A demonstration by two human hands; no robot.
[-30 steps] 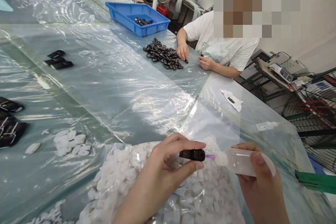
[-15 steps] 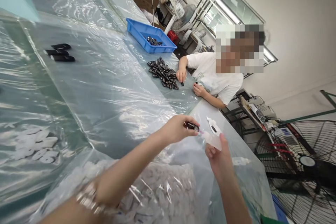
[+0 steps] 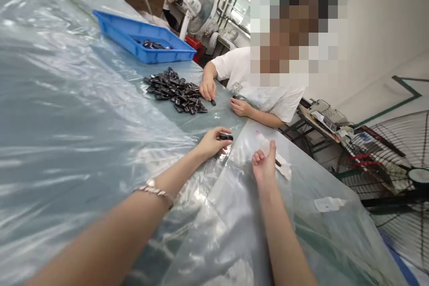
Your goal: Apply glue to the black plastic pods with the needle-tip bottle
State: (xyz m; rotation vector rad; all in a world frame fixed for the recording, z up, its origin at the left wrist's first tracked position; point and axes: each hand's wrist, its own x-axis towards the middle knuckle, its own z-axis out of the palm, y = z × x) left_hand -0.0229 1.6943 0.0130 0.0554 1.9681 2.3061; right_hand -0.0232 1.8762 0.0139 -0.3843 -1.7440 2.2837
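My left hand (image 3: 209,145), with a bracelet on the wrist, pinches a small glossy black piece (image 3: 225,136) between thumb and fingers, just above the plastic-covered table. To its right, my right hand (image 3: 264,165) is closed round a whitish squeeze bottle (image 3: 264,142) with a thin pink tip pointing away from me. The bottle's lower part is hidden by the hand. The tip and the black piece are apart. Beside my right hand lies a crumpled white sheet (image 3: 285,169) with a small dark item (image 3: 278,163) on it.
Beyond my hands lies a pile of black pieces (image 3: 174,91), with a blue tray (image 3: 167,56) behind it holding more. Across the table, a co-worker's hands (image 3: 208,89) handle small black pieces. A flat whitish item (image 3: 330,204) lies at right, near a large fan (image 3: 418,176).
My left hand has drawn the black piece away from the bottle's pink tip. The bottle now points away from me rather than at the piece. The view has shifted, bringing the pile closer.
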